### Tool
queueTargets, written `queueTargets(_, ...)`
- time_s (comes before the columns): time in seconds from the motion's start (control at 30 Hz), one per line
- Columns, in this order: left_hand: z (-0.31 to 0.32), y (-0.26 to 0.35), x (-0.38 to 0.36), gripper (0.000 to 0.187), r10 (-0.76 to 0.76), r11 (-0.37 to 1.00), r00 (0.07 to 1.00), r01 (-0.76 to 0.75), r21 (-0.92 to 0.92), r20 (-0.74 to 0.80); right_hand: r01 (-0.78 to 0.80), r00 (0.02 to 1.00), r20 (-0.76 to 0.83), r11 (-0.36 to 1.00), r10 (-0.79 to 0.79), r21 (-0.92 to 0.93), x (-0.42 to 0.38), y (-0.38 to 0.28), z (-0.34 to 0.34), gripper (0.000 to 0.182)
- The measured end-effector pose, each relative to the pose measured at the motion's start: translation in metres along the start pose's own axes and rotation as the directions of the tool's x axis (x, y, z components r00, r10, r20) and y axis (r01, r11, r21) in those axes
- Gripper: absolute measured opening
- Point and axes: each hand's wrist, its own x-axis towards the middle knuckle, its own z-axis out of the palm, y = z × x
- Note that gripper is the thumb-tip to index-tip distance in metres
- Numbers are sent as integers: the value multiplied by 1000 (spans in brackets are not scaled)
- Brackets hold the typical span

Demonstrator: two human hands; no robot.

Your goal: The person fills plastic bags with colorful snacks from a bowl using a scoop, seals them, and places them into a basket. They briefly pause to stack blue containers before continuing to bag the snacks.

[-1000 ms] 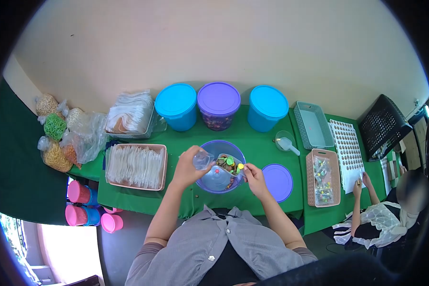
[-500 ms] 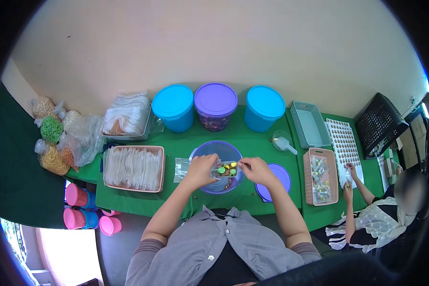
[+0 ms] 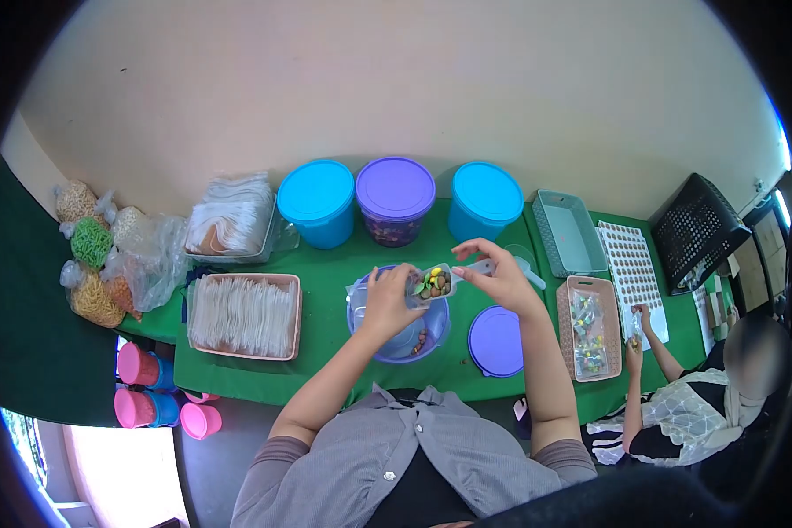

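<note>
Over the purple bowl (image 3: 442, 333), my right hand (image 3: 500, 280) grips the pale handle of a clear scoop. Brown, yellow and green candy-like pieces (image 3: 434, 283) fill the scoop's cup. My left hand (image 3: 391, 301) is closed around a clear plastic bag (image 3: 359, 299) at the cup's other end; its fingers hide much of the bag. A few brown pieces (image 3: 420, 343) lie low in the bowl. Beside the bowl rests a round purple lid (image 3: 496, 341).
Behind the bowl stand blue (image 3: 317, 204) and purple (image 3: 395, 201) lidded tubs. A pink basket of flat packets (image 3: 244, 315) is at left. At right, another pink basket (image 3: 612, 330) holds filled bags; a co-worker's hands (image 3: 635, 339) work beside a sticker sheet (image 3: 632, 277).
My right hand has moved up and right, its fingers now on the scoop's handle. The scoop has tilted and risen, and my left hand has shifted slightly right and up.
</note>
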Motion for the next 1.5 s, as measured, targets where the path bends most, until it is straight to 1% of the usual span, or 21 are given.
queueTargets(0.03,4,0,-1,62,-38,999,999,38,-3,3,-2,1000,22,993,-1,122,1,2,1,32)
queueTargets(0.07,8,0,-2,62,-40,999,999,40,-4,2,-3,1000,24,993,0,121,1,3,2,32)
queueTargets(0.13,13,1,-5,63,-26,1000,999,26,6,-35,-78,996,60,947,62,310,-1,4,8,32)
queueTargets(0.27,12,4,-11,62,-61,998,998,61,-27,-1,-100,994,77,924,77,369,-6,15,21,32)
queueTargets(0.33,10,7,-12,62,-58,994,998,54,-93,-34,-76,997,63,910,55,409,-9,6,25,28)
queueTargets(0.53,13,4,-12,62,-78,978,993,59,-201,-89,17,1000,1,919,-19,394,-12,5,23,22)
queueTargets(0.67,18,-1,-17,62,-96,974,991,74,-216,-94,-4,1000,-4,931,6,365,-12,11,27,23)
queueTargets(0.73,21,-4,-19,61,-107,973,991,89,-214,-76,21,999,39,936,-37,352,-13,13,30,26)
queueTargets(0.83,22,-6,-21,60,-110,960,991,86,-268,-77,39,999,14,937,-47,347,-14,10,32,25)
queueTargets(0.97,21,-6,-21,59,-102,970,991,80,-231,-83,48,998,20,940,-59,338,-16,8,38,24)
queueTargets(1.07,21,-9,-22,59,-113,956,992,94,-277,-52,42,999,-8,941,-42,336,-18,1,40,24)
queueTargets(1.13,17,-7,-23,57,-64,977,990,37,-209,-126,67,998,-24,948,-63,311,-19,-2,40,30)
queueTargets(1.17,14,-9,-23,57,-65,977,990,38,-210,-126,67,998,-23,948,-63,311,-21,-1,41,30)
queueTargets(1.23,3,-17,-22,46,-178,817,981,106,-567,-74,197,970,-227,827,-87,526,-24,-4,38,38)
queueTargets(1.27,-2,-23,-18,40,-171,762,970,21,-648,-170,195,970,-226,828,-85,526,-25,-7,35,38)
queueTargets(1.3,-11,-30,-15,34,-177,699,949,-67,-712,-263,249,943,-322,828,-88,503,-28,-19,31,40)
queueTargets(1.33,-28,-37,-12,31,-272,581,938,-19,-814,-216,300,906,-414,827,-91,476,-31,-28,29,42)
queueTargets(1.37,-46,-43,-12,28,-357,446,921,20,-895,-157,299,908,-404,841,-106,451,-34,-30,25,40)
queueTargets(1.4,-62,-47,-14,28,-359,449,920,23,-893,-157,298,909,-403,840,-104,454,-35,-25,22,40)
queueTargets(1.47,-86,-54,-18,28,-441,354,889,49,-934,-121,210,949,-301,900,-94,381,-35,-8,22,37)
queueTargets(1.5,-90,-64,-21,28,-443,356,888,46,-933,-125,211,950,-298,900,-96,382,-35,-1,26,37)
